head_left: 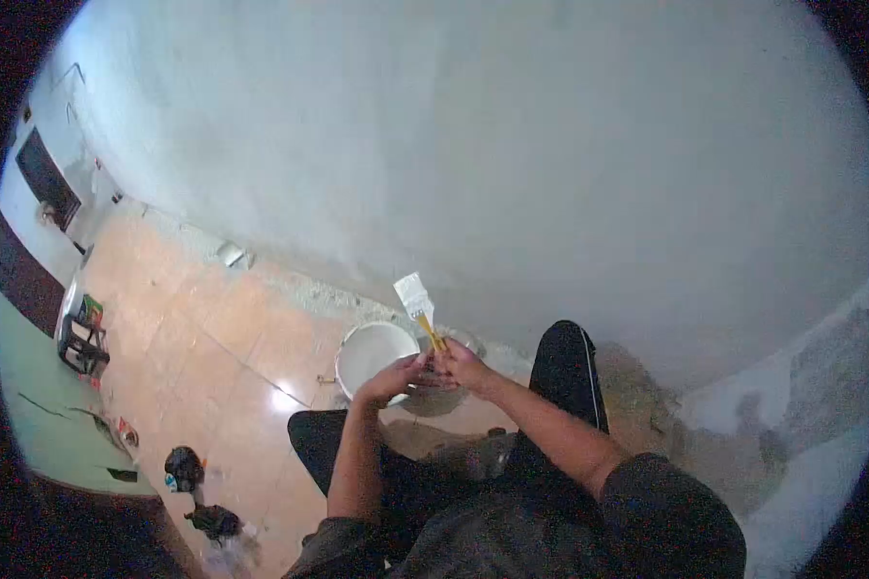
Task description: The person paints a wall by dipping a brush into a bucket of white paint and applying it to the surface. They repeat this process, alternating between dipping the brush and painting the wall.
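A paintbrush point(414, 297) with white-coated bristles and a yellow handle points up and slightly left. Its handle is gripped in my right hand point(462, 365), whose fingers are closed round it. Close beside it, my left hand point(393, 379) meets the right hand's fingers near the handle's lower end; whether it holds anything is too small to tell. Just behind my left hand, a round white bucket point(346, 349) stands on the floor, holding pale material. Both hands are over its right side.
A pale wall point(589, 174) rises in front. A dark stool point(84, 344) stands at the left. Dark bags point(184, 469) lie on the tiled floor point(212, 357) at lower left. A small metallic-looking object point(231, 254) rests by the wall's foot. My bent knees flank the hands.
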`<state>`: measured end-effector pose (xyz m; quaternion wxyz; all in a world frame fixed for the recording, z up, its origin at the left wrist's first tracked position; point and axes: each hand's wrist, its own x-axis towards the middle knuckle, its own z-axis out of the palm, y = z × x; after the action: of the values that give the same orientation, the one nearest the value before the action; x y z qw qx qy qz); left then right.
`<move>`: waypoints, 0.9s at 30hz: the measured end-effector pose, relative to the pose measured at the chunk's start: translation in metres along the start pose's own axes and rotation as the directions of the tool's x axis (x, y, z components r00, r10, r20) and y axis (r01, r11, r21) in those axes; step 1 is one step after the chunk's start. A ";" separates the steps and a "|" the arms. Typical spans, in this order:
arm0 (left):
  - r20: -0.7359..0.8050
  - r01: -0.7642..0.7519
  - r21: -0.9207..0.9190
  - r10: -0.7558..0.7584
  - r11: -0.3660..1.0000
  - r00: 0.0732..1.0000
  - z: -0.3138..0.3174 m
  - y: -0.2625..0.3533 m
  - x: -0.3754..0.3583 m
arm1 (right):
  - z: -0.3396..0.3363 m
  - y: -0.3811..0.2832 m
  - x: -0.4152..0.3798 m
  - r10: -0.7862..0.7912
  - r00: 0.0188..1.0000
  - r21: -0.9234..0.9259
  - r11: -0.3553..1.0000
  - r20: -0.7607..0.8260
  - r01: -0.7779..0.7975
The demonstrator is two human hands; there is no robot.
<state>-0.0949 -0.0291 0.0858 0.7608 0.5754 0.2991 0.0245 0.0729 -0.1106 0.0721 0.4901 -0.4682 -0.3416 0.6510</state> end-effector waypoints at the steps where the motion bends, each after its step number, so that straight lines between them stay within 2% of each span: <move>1: 0.014 -0.069 -0.082 0.071 0.994 0.997 0.013 -0.001 -0.006 | 0.003 0.001 -0.010 -0.075 0.997 -0.025 0.997 -0.030 0.074; 2: 0.019 -0.076 -0.071 0.077 0.995 0.997 0.020 -0.001 -0.003 | -0.001 0.002 -0.014 -0.089 0.996 -0.026 0.996 -0.033 0.088; 4: -0.041 -0.143 -0.141 0.138 0.980 0.990 0.034 0.002 0.003 | 0.000 -0.004 -0.025 -0.058 0.987 -0.062 0.997 -0.147 0.049; 5: -0.133 -0.152 0.014 0.153 0.988 0.979 0.041 0.006 0.018 | -0.032 0.033 -0.003 -0.294 0.952 -0.131 0.951 -0.087 0.281; 6: -0.128 -0.150 0.017 0.151 0.988 0.980 0.046 0.011 0.015 | -0.034 0.036 -0.007 -0.296 0.951 -0.130 0.950 -0.092 0.283; 8: -0.157 -0.066 0.125 0.085 0.990 0.984 0.055 0.022 0.014 | -0.041 0.033 -0.013 -0.178 0.975 -0.179 0.972 -0.131 0.153; 9: -0.168 -0.115 -0.019 0.110 0.993 0.980 0.057 0.010 0.022 | -0.036 0.023 -0.020 -0.179 0.969 -0.125 0.979 -0.171 0.159; 12: -0.157 -0.089 0.028 0.092 0.996 0.983 0.062 0.027 0.029 | -0.040 0.010 -0.023 -0.232 0.956 -0.153 0.967 -0.178 0.206; 13: -0.193 -0.093 0.026 0.096 0.995 0.977 0.065 0.036 0.055 | -0.072 0.012 -0.003 -0.156 0.972 -0.152 0.980 -0.174 0.130; 14: -0.190 -0.096 0.032 0.101 0.995 0.977 0.068 0.037 0.059 | -0.077 0.018 0.003 -0.163 0.971 -0.152 0.979 -0.176 0.137; 16: -0.298 -0.217 0.020 0.213 0.976 0.930 0.073 0.031 0.071 | -0.078 0.003 0.008 -0.323 0.937 -0.247 0.926 -0.130 0.285; 17: -0.283 -0.260 0.105 0.280 0.960 0.918 0.065 0.023 0.084 | -0.078 -0.013 0.005 -0.249 0.959 -0.226 0.950 -0.138 0.215; 18: -0.275 -0.257 0.100 0.275 0.961 0.921 0.064 0.032 0.088 | -0.084 -0.013 0.013 -0.245 0.958 -0.225 0.952 -0.147 0.209; 20: -0.283 -0.205 -0.017 0.192 0.979 0.940 0.071 0.045 0.080 | -0.086 -0.001 0.023 -0.200 0.975 -0.088 0.978 -0.098 0.191; 22: -0.310 -0.234 -0.044 0.210 0.971 0.927 0.064 0.050 0.088 | -0.087 -0.014 0.031 -0.204 0.968 -0.129 0.974 -0.149 0.185; 24: -0.321 -0.159 0.035 0.162 0.987 0.933 0.057 0.065 0.083 | -0.085 -0.029 0.036 -0.175 0.981 -0.160 0.974 -0.085 0.160; 25: -0.293 -0.287 0.075 0.296 0.955 0.909 0.051 0.062 0.087 | -0.083 -0.030 0.040 -0.250 0.960 -0.138 0.963 -0.122 0.233; 27: -0.259 -0.273 0.081 0.285 0.959 0.923 0.035 0.067 0.088 | -0.084 -0.038 0.044 -0.264 0.959 -0.145 0.958 -0.107 0.248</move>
<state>0.0149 -0.0033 0.1132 0.6895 0.6198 0.3147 0.2036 0.1611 -0.0584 0.0669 0.5593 -0.4907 -0.4097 0.5278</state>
